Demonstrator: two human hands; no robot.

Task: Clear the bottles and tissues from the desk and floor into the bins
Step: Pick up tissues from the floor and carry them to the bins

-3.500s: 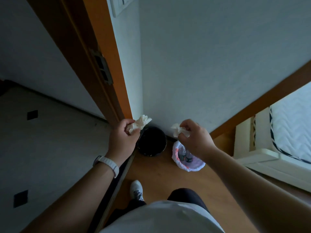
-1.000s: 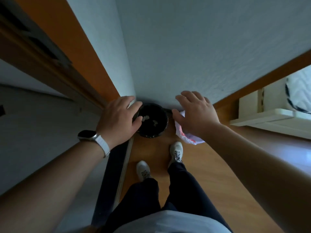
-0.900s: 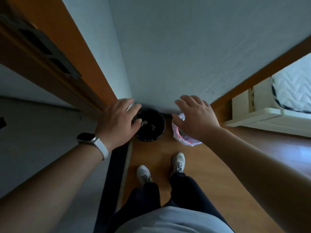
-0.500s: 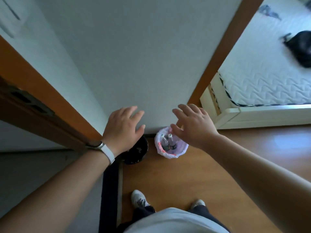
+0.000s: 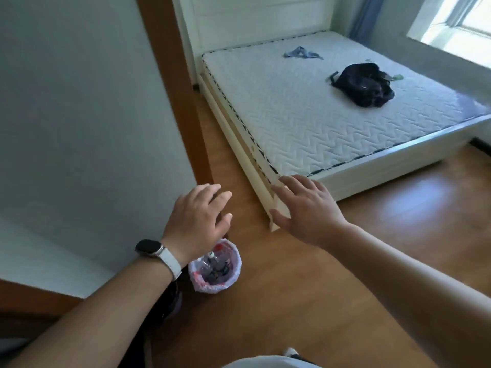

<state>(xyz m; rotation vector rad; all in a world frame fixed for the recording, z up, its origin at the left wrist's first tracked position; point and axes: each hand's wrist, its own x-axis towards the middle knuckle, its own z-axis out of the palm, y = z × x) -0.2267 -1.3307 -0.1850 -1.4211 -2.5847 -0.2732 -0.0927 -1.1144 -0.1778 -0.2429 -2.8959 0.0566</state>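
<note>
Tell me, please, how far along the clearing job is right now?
Done: bottles sit in the white-lined bin. In hand: nothing; the left hand and right hand are open and empty. Left: cannot tell; the desk is out of view.

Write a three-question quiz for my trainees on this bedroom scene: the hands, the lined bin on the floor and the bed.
1. True or false: the left hand grips a tissue.
2. What lies inside the white-lined bin? A. bottles B. shoes C. books
3. Fill in: on the mattress lies a black ____.
Key: 1. False; it and the right hand are both open and hold nothing. 2. A. 3. bag.
</note>
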